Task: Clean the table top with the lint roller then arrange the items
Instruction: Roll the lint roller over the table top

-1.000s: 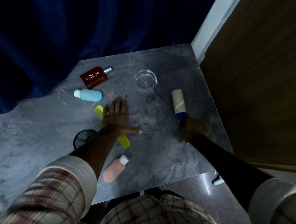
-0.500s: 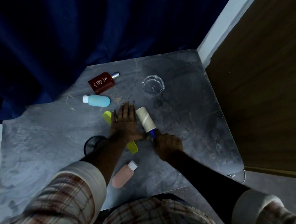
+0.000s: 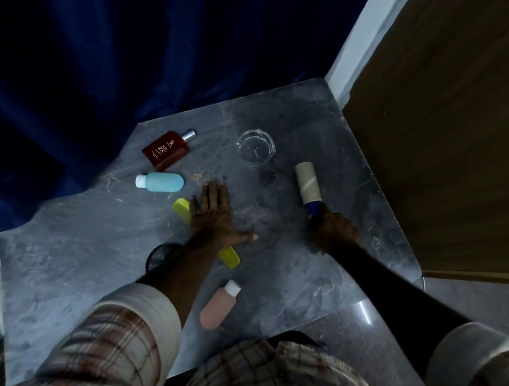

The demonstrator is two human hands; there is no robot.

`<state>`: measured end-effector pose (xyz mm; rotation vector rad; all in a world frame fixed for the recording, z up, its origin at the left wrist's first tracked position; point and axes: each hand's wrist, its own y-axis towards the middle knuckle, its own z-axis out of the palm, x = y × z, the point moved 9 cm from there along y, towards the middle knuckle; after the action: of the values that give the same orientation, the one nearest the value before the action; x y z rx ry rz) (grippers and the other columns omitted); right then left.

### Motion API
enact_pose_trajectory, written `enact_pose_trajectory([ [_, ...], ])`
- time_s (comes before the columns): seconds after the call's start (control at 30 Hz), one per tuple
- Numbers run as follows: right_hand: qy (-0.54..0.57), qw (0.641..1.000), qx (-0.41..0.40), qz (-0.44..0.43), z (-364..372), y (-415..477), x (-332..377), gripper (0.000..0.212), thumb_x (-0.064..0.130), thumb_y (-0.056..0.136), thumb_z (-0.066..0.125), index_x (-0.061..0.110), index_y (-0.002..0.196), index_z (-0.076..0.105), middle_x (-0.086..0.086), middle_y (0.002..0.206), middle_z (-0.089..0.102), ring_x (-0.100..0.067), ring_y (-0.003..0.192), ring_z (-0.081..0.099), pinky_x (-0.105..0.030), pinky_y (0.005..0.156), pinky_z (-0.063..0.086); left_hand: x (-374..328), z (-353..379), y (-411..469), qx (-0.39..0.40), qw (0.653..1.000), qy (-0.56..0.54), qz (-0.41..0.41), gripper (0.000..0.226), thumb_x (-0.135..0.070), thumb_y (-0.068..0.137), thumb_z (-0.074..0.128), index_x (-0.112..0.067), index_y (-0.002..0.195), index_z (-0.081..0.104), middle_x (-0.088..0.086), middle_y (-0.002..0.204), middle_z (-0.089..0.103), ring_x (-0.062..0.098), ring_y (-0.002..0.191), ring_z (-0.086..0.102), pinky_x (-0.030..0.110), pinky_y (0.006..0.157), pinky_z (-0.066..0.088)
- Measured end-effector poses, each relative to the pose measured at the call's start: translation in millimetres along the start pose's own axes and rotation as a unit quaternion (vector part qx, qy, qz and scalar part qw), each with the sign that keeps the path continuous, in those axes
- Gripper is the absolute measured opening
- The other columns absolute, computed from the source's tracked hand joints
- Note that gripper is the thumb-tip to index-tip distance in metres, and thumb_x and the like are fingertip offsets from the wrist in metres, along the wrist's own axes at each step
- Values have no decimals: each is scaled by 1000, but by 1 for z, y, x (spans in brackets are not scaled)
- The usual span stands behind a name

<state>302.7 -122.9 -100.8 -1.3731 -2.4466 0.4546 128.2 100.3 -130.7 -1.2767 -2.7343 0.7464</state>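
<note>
The grey table top point(image 3: 66, 257) is spread across the middle of the frame. At the centre, the left hand point(image 3: 212, 218) is laid flat, fingers straight. Right of centre, the right hand point(image 3: 336, 231) is closed round the lint roller point(image 3: 307, 184).

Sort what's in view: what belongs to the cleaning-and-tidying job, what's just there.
Job: lint roller, gripped by the right hand; table top, left hand flat on it; perfume bottle, blue bottle, pink bottle, yellow comb, glass dish, black round item.
Just there: blue curtain, wooden panel.
</note>
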Motion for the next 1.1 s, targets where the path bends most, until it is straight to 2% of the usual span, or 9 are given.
enact_pose_trajectory([
  [0.17,114,985,26,128,-4,9,-69,42,45,103,50,22,138,49,-10,98,70,-28,76,74,-43,72,63,-2,2,-1,3,1000,-9,6,158,-97,58,64,-12,166,-16,15,175,-17,35,163,-13,60,131,1],
  [0.27,109,981,3,162,-9,12,-97,42,49,103,50,20,134,52,0,83,57,-16,58,61,-28,54,50,-2,2,0,8,1000,-2,7,159,-98,58,62,-11,165,-16,16,175,-17,36,163,-13,61,131,2],
  [0.5,125,982,-8,145,-3,16,-107,41,50,103,48,22,133,52,-10,99,69,-28,73,72,-48,73,65,-1,2,0,0,1000,4,10,158,-99,58,60,-10,166,-14,17,175,-15,36,163,-10,60,131,3],
  [0.6,109,990,-12,94,-4,17,-87,41,47,104,46,21,136,51,-9,101,70,-26,78,70,-41,75,62,-2,2,0,2,1000,2,7,158,-99,58,61,-11,166,-14,16,176,-15,36,163,-10,59,131,1],
  [0.7,-20,998,-67,4,-15,3,-45,53,42,107,27,25,106,77,1,68,69,-17,55,67,-25,49,50,-2,0,-1,0,1000,-1,4,158,-98,58,63,-12,166,-14,15,176,-15,36,163,-10,58,131,-1],
  [0.77,-94,989,-107,-29,-20,-6,-23,46,39,101,41,24,84,81,3,53,62,-16,41,59,-23,40,43,-2,-1,-1,2,1000,4,3,158,-98,58,63,-12,166,-14,15,176,-15,36,163,-10,58,131,-1],
  [0.83,-126,981,-131,-70,-14,-18,-3,27,34,91,60,16,95,81,-7,60,66,-26,47,63,-28,47,51,-2,-2,-2,2,1000,2,0,158,-98,57,63,-12,166,-13,15,176,-14,36,164,-9,58,131,-1],
  [0.9,-121,975,-148,-111,-10,-26,16,29,33,86,65,14,101,80,-9,61,66,-28,47,63,-29,47,52,-2,-3,-3,0,1000,0,-1,157,-98,57,63,-13,166,-12,14,176,-14,35,164,-9,58,131,-1],
  [1.1,-114,966,-160,-169,-7,-45,62,27,44,69,76,24,84,84,1,47,56,-19,34,54,-20,37,35,-2,-6,-5,-4,1000,-2,0,157,-98,58,63,-13,166,-13,14,176,-16,35,164,-11,59,131,-2],
])
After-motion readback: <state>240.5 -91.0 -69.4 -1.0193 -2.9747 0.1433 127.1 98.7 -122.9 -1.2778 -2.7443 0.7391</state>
